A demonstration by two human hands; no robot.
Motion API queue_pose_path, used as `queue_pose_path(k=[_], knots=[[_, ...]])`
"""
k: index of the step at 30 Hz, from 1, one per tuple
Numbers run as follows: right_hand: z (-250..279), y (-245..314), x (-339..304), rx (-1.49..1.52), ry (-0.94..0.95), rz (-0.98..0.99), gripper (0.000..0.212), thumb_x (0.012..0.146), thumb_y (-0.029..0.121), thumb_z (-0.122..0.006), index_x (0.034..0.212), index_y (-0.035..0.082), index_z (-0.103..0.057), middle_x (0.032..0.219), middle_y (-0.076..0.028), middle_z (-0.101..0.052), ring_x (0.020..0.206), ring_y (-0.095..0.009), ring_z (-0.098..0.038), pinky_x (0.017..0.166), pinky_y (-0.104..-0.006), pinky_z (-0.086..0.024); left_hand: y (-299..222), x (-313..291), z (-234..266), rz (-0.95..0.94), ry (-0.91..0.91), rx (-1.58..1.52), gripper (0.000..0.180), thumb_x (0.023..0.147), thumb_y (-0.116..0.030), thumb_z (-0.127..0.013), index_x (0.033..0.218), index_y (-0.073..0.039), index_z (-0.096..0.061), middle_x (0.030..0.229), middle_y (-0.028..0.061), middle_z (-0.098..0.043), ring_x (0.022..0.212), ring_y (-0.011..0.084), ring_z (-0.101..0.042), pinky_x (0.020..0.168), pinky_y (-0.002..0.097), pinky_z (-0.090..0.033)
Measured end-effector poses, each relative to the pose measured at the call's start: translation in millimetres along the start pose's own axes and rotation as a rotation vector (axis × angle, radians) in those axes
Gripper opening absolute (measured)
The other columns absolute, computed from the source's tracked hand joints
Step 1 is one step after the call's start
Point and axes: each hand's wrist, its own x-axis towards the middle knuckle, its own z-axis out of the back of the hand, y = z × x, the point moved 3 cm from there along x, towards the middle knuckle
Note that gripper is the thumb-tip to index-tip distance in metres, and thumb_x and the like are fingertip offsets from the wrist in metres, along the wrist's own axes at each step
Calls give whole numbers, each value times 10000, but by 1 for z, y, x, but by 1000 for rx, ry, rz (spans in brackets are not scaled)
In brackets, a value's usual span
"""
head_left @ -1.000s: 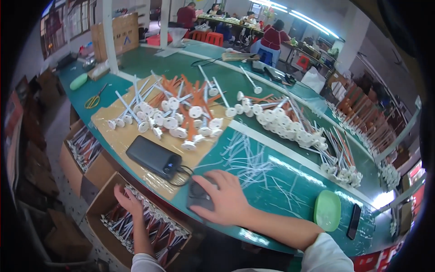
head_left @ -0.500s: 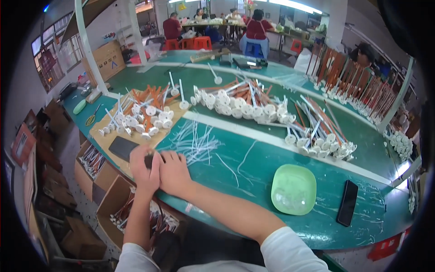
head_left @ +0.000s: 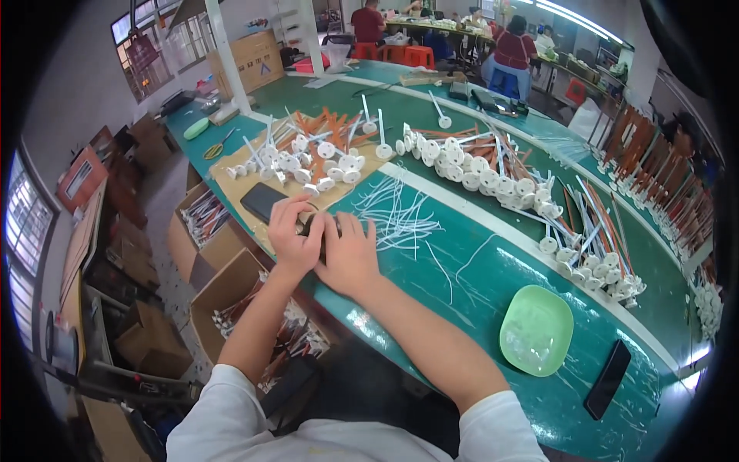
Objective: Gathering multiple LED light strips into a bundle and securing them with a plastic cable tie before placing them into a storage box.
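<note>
My left hand (head_left: 291, 237) and my right hand (head_left: 348, 256) are side by side at the near edge of the green table. Their fingers curl over a small dark thing (head_left: 307, 223), mostly hidden between them, whose kind I cannot make out. Just beyond my left hand, a dark flat slab (head_left: 263, 202) lies on a sheet of brown cardboard (head_left: 231, 183). A pile of white round-headed pieces with white and orange stems (head_left: 289, 160) covers the cardboard's far part. To the right of my hands, thin white strips (head_left: 392, 215) lie loosely scattered.
More round-headed stemmed pieces (head_left: 469, 165) lie heaped across the table. A green dish (head_left: 536, 331) and a black phone (head_left: 608, 379) sit at the right. Scissors (head_left: 219, 145) rest at the far left. Open cartons (head_left: 206, 304) of stems stand below the table's edge. People sit at a farther table.
My view has swung left, so the table and its things appear farther right. Both hands stay together at the table's edge, with the right fingers a little more spread.
</note>
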Motion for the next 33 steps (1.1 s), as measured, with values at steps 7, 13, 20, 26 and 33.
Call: queue_pose_path(k=[7,13,20,26,33], knots=[[-3,8,3,-32,51,22,706,769,367,-693,1338,56,-415,1265,-216,-461,1222,-367,-410,1021,-602,-277,72,130,-53,108,376,534,360,807,-351,-651,870,3,-649,932,165,-666,908,329,-637,796,396,-495],[-1,-1,6,-3,90,-2,689,760,355,-704,1330,82,-430,1272,-225,-446,1193,-382,-422,1003,-607,-292,116,160,-150,467,980,853,740,767,-664,-539,1204,-73,-630,1286,162,-570,1202,333,-532,978,494,-397],[-5,-5,9,-5,83,31,634,811,396,-631,1340,101,-442,1269,-261,-443,1139,-401,-455,981,-639,-302,123,151,-191,507,1120,941,593,724,-496,-613,1200,-145,-658,1334,98,-553,1289,331,-441,1077,508,-251],[-4,-6,9,1,103,15,642,809,389,-636,1350,108,-436,1266,-256,-442,1141,-397,-454,985,-637,-303,121,162,-196,433,1080,876,466,715,-398,-644,1073,-107,-709,1239,101,-618,1169,304,-565,1051,459,-326],[0,-5,8,18,150,-6,650,790,368,-663,1348,119,-442,1256,-218,-444,1143,-370,-456,1002,-610,-312,145,172,-182,363,819,782,449,732,-339,-619,1048,-29,-692,1138,247,-619,1075,355,-610,946,459,-449]])
